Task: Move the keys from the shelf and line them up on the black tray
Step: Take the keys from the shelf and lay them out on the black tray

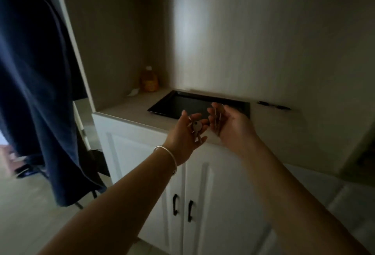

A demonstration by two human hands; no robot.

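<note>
A black tray lies flat on the pale counter inside a wall niche. My left hand, a silver bangle on its wrist, is held palm up just before the tray's near edge with silver keys in its fingers. My right hand hovers beside it over the tray's near right part, palm turned inward, with more keys lying against its fingers. The frame is dim and slightly blurred, so the number of keys is unclear.
An orange bottle and a white scrap stand in the niche's back left corner. A black pen lies right of the tray. White cabinet doors with black handles are below. Dark blue fabric hangs at left.
</note>
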